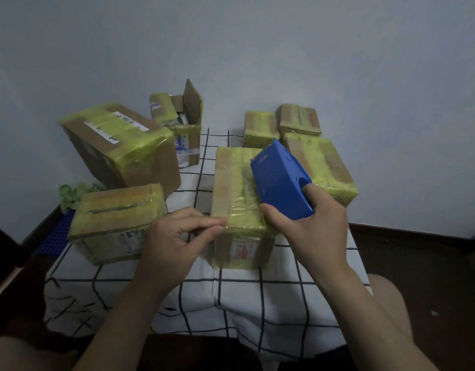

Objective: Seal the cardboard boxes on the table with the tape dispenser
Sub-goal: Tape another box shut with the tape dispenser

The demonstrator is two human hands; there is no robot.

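**Under the right hand: dispenser down on the middle box**

Right hand (311,226) is clamped round the blue tape dispenser (279,180), thumb along its near edge, one fingertip tucked into a hole in its side. The other fingers are hidden behind the housing. The dispenser sits tilted on top of the middle box (231,183), and its roll and blade are out of sight inside the shell.

Just left of it, the left hand (177,236) has thumb and forefinger pinched together at the box's near corner, on the yellowish tape (244,226). Whether they hold a loose end, I cannot tell.

Beyond the right hand stand three wrapped boxes (322,167). Beyond the left hand is an open-flapped box (185,121) with something pale inside, too unclear to name. Labels are too blurred to read.
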